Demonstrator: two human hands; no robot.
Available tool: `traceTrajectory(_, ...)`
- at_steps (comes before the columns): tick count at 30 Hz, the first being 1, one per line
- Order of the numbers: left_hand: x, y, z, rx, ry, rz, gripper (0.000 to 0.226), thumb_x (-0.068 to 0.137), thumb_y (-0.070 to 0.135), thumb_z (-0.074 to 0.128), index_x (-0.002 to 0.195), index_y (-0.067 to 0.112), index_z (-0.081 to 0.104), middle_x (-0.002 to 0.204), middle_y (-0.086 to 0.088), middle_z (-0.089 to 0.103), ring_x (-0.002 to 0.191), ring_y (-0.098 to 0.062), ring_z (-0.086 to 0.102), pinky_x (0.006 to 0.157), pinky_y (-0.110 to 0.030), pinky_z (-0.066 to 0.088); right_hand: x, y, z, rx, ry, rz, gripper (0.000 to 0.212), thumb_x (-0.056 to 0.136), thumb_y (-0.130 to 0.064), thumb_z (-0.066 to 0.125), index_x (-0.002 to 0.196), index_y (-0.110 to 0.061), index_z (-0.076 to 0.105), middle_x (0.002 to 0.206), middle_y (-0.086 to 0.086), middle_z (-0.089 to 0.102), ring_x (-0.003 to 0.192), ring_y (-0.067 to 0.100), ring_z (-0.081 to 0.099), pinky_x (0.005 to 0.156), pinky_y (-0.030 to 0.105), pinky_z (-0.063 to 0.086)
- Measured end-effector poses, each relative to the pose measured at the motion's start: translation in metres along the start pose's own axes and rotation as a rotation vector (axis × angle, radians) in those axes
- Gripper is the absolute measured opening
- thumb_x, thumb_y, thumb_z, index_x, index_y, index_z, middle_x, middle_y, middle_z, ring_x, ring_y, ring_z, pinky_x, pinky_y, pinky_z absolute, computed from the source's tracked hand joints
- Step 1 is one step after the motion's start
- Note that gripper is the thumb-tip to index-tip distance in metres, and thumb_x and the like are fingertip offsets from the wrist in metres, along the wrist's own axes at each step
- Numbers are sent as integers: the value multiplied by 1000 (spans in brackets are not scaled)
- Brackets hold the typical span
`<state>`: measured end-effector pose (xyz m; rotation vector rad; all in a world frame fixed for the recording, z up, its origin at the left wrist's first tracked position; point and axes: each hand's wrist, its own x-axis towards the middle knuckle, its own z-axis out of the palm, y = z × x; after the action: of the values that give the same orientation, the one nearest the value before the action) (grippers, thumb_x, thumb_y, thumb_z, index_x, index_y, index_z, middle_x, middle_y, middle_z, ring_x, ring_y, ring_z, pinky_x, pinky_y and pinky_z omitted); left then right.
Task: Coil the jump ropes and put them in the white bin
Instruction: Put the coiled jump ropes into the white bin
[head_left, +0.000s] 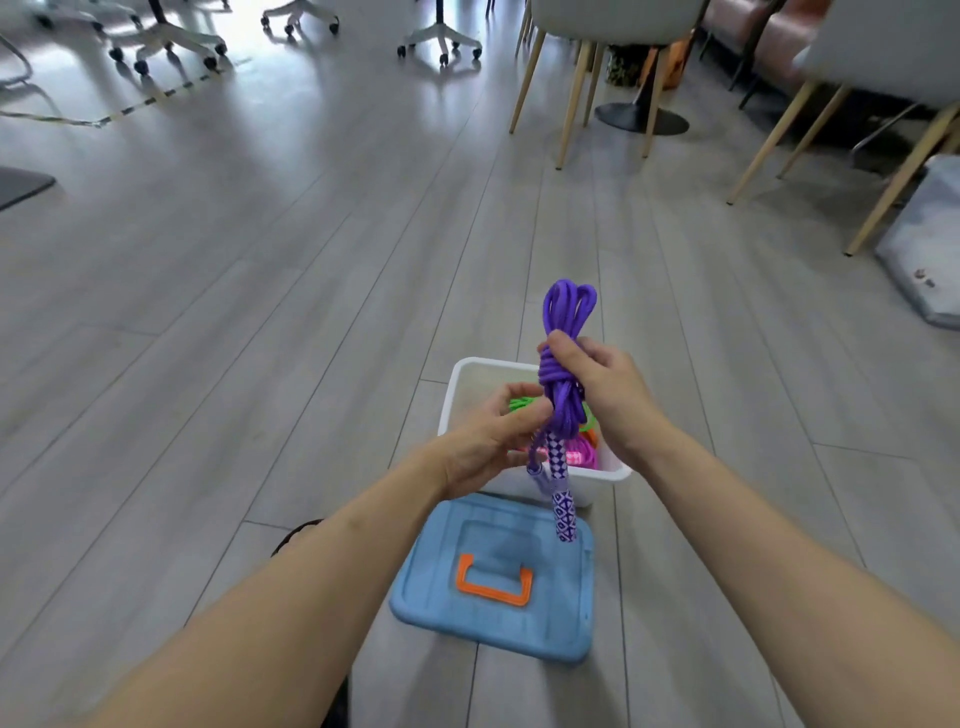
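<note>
A coiled purple jump rope (563, 395) hangs upright above the white bin (452, 400). Its loops stick up and its purple-and-white patterned handles (563, 514) dangle below. My right hand (597, 384) grips the wrapped middle of the coil. My left hand (491, 441) pinches the rope just below the wraps, beside the handles. Inside the bin lie a green rope (519, 402) and a pink rope (584, 452), partly hidden by my hands.
The bin's blue lid (498, 577) with an orange handle lies flat on the grey wood floor just in front of the bin. Chairs with wooden legs (571, 104) stand at the back right, office chair bases at the back left.
</note>
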<state>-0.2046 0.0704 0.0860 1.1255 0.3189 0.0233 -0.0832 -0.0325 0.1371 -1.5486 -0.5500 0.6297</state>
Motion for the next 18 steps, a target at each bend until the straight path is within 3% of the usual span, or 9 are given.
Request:
traceTrajectory(2,3,-1,5,100,-84,-12,55,94,25,68,143,12,45,127,-10,70,123,-31,64,104,-44,47,9,-10,0,22,22,-36,31,101,-32,64,99,-3,73,80,1,68,72,10,61,73,25,50)
traceTrajectory(5,7,1,8,190,-103,-8,42,93,0,69,131,11,56,107,-10,74,106,-25,70,94,-33,53,22,-22,-4,54,52,-82,28,102,-35,61,95,-10,72,78,0,67,73,15,60,71,28,47)
traceTrajectory(9,6,-5,-8,223,-50,-58,29,96,-1,64,121,10,57,86,-11,71,93,-35,70,95,-53,53,38,-40,-22,217,199,-101,28,106,-37,54,97,-12,63,75,11,63,63,23,60,58,31,49)
traceTrajectory(11,7,-5,-17,227,7,-83,26,99,3,60,123,10,57,82,-8,67,80,-27,68,84,-49,60,47,-42,-36,267,246,-89,29,106,-39,52,98,-13,60,78,14,61,61,23,60,57,31,53)
traceTrajectory(12,9,-3,-20,293,41,-75,23,100,6,59,122,13,57,79,-6,61,71,-20,64,72,-42,62,50,-38,-43,253,256,-85,29,106,-39,52,97,-13,59,80,15,61,62,23,60,59,34,53)
traceTrajectory(14,18,0,-27,603,152,-8,21,101,11,56,121,20,56,75,-1,51,63,-13,51,55,-28,51,56,-24,-52,186,269,-78,28,107,-38,52,92,-15,59,78,14,62,63,26,58,62,36,48)
traceTrajectory(18,47,8,-42,1151,318,121,22,101,31,60,119,19,53,95,1,59,84,-24,60,68,-32,42,62,14,-67,54,298,-39,25,106,-33,54,92,-13,60,81,18,65,60,25,58,48,25,42)
